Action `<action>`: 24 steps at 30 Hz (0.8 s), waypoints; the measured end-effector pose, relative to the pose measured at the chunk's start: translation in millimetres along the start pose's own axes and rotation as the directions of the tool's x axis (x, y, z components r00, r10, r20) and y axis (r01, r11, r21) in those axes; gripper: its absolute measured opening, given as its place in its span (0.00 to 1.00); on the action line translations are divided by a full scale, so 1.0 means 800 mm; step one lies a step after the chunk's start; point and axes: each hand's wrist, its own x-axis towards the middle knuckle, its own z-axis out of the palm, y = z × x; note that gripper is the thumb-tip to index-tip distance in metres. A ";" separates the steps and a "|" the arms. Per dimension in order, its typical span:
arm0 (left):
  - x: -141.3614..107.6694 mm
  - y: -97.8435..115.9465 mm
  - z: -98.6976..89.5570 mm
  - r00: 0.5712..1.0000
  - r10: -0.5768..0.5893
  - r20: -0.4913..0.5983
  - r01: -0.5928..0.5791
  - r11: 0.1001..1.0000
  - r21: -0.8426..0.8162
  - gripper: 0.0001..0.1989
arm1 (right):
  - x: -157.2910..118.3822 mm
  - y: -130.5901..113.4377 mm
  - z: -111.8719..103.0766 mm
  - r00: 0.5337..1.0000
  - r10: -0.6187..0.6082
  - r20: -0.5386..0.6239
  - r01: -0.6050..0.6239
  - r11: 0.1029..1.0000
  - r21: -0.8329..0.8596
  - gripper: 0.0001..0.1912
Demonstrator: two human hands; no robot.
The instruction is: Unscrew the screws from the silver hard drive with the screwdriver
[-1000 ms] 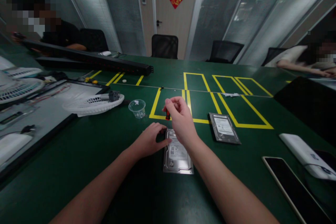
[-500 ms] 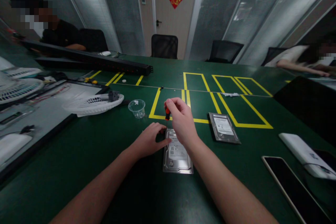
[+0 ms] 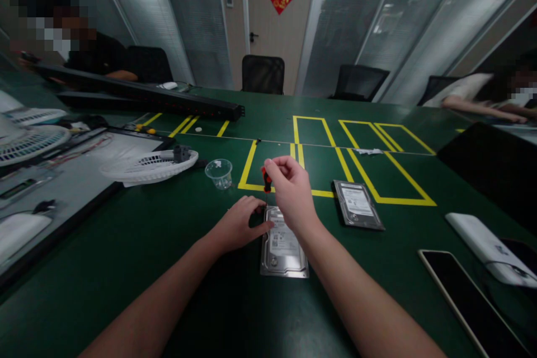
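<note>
A silver hard drive (image 3: 285, 257) with a white label lies flat on the green table in front of me. My left hand (image 3: 243, 224) grips its far left part, thumb on the label and fingertips by the far corner. In my right hand (image 3: 291, 187) is a small red-and-black screwdriver (image 3: 267, 179), held upright by the handle. Its thin shaft points down at the drive's far left corner; the tip is too small to make out. A second hard drive (image 3: 358, 204) rests to the right, apart from both hands.
A clear plastic cup (image 3: 218, 173) stands beyond my left hand. Left of it are a white fan grille (image 3: 151, 166) and a large panel with parts. A phone (image 3: 474, 302) and a white power bank (image 3: 490, 249) lie right. Two people sit across the table.
The screwdriver handle has turned slightly in my right fingers, showing more of its red side. My left hand and the hard drive have stayed in place.
</note>
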 end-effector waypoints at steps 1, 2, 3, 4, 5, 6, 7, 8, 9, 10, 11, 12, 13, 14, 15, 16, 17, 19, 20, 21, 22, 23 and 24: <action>0.000 -0.001 0.000 1.000 0.001 -0.002 -0.001 1.000 0.000 0.13 | 0.000 -0.001 0.000 1.000 0.002 0.004 -0.002 1.000 0.001 0.12; 0.000 -0.001 0.001 1.000 0.003 -0.004 -0.003 1.000 -0.001 0.13 | 0.000 -0.001 0.000 1.000 0.006 0.006 -0.006 1.000 0.002 0.12; 0.000 -0.001 0.001 1.000 0.005 -0.007 -0.005 1.000 -0.003 0.13 | 0.000 -0.001 0.000 1.000 0.010 0.008 -0.010 1.000 0.003 0.12; -0.001 -0.001 0.001 1.000 0.007 -0.009 -0.007 1.000 -0.005 0.13 | -0.001 -0.001 0.000 1.000 0.014 0.010 -0.014 1.000 0.003 0.12; -0.001 -0.001 0.001 1.000 0.008 -0.011 -0.008 1.000 -0.007 0.13 | -0.001 -0.001 -0.001 1.000 0.016 0.013 -0.016 1.000 0.003 0.12; -0.001 -0.001 0.001 1.000 0.009 -0.011 -0.009 1.000 -0.008 0.13 | -0.001 -0.001 -0.001 1.000 0.013 0.016 -0.013 1.000 0.001 0.11; -0.001 -0.001 0.001 1.000 0.010 -0.010 -0.010 1.000 -0.010 0.12 | -0.001 0.000 -0.001 1.000 0.008 0.020 -0.008 1.000 -0.001 0.11; -0.001 -0.001 0.000 1.000 0.010 -0.009 -0.010 1.000 -0.011 0.12 | -0.001 0.000 -0.002 1.000 0.001 0.023 0.000 1.000 -0.005 0.10; -0.001 0.000 0.001 1.000 0.010 -0.008 -0.010 1.000 -0.012 0.12 | -0.001 0.000 -0.002 1.000 -0.008 0.024 0.008 1.000 -0.009 0.09; -0.001 0.000 0.001 1.000 0.009 -0.010 -0.009 1.000 -0.012 0.13 | -0.001 -0.001 -0.002 1.000 -0.016 0.023 0.016 1.000 -0.012 0.09; 0.000 0.000 0.001 1.000 0.007 -0.012 -0.008 1.000 -0.010 0.13 | -0.001 -0.001 -0.002 1.000 -0.021 0.019 0.021 1.000 -0.014 0.08; 0.000 0.000 0.001 1.000 0.006 -0.011 -0.006 1.000 -0.008 0.13 | 0.000 -0.001 -0.002 1.000 -0.025 0.011 0.025 1.000 -0.017 0.08; 0.000 -0.001 0.001 1.000 0.005 -0.009 -0.005 1.000 -0.007 0.13 | 0.000 -0.001 -0.002 1.000 -0.030 0.002 0.030 0.999 -0.021 0.09; 0.000 -0.001 0.002 1.000 0.003 -0.006 -0.003 1.000 -0.006 0.13 | 0.001 0.000 -0.002 0.999 -0.036 -0.006 0.036 0.999 -0.027 0.09; 0.000 -0.001 0.002 1.000 0.000 -0.003 0.000 1.000 -0.007 0.13 | 0.001 0.001 -0.002 0.999 -0.042 -0.014 0.041 0.999 -0.035 0.10; 0.000 -0.002 0.002 1.000 -0.002 -0.001 0.002 1.000 -0.010 0.13 | 0.002 0.002 -0.003 0.999 -0.046 -0.019 0.045 0.998 -0.045 0.11; 0.000 -0.002 0.002 1.000 -0.004 -0.001 0.004 1.000 -0.011 0.13 | 0.003 0.003 -0.003 0.999 -0.049 -0.021 0.048 0.997 -0.055 0.11; 0.000 -0.001 0.002 1.000 -0.009 -0.002 0.009 1.000 -0.013 0.14 | 0.005 0.007 -0.004 0.999 -0.049 -0.020 0.047 0.996 -0.076 0.12; 0.000 -0.001 0.002 1.000 -0.011 0.000 0.011 1.000 -0.013 0.14 | 0.005 0.008 -0.005 0.999 -0.048 -0.019 0.047 0.995 -0.083 0.12; 0.000 -0.001 0.001 1.000 -0.012 0.003 0.012 1.000 -0.013 0.13 | 0.005 0.009 -0.005 0.999 -0.049 -0.015 0.048 0.995 -0.086 0.12; 0.000 0.000 0.001 1.000 -0.013 0.007 0.013 1.000 -0.012 0.13 | 0.006 0.010 -0.005 0.999 -0.050 -0.010 0.049 0.995 -0.084 0.13; 0.000 0.000 0.000 1.000 -0.014 0.009 0.014 1.000 -0.011 0.13 | 0.006 0.010 -0.005 0.999 -0.050 -0.005 0.050 0.996 -0.076 0.13; 0.000 0.000 0.000 1.000 -0.013 0.011 0.013 1.000 -0.011 0.13 | 0.006 0.011 -0.005 0.999 -0.051 -0.002 0.051 0.997 -0.062 0.12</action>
